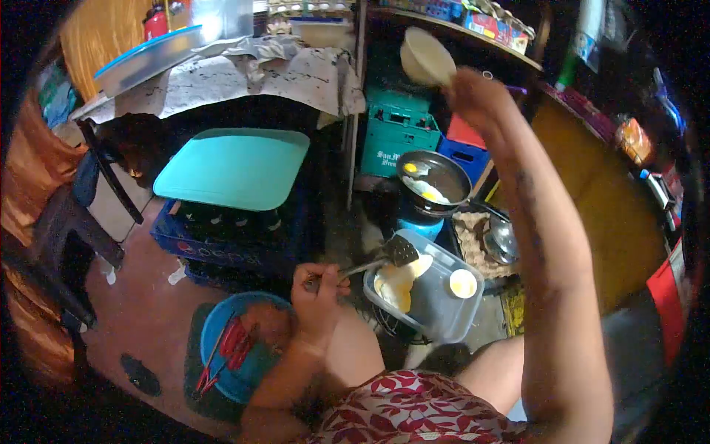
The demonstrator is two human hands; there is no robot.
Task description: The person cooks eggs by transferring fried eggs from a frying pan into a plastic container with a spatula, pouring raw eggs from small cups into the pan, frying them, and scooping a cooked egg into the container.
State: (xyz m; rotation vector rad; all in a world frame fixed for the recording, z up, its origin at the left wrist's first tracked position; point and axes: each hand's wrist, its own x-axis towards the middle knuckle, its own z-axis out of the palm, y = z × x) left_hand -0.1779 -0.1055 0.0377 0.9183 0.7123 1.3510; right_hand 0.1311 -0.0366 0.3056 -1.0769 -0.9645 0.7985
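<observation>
Overhead, bowl (pixel 427 57) in right hand (pixel 473 92).

a metal spatula (pixel 388 255) lies over the clear container (pixel 436 303); a pale bowl (pixel 427 57) is raised, tilted.

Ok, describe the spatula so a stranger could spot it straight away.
Start at the frying pan with eggs on the blue burner. Just below it sits a clear plastic tub holding fried eggs. The spatula hangs over the tub's near-left corner, held by the left hand: a slotted metal blade on a thin handle, the only utensil there.
</observation>
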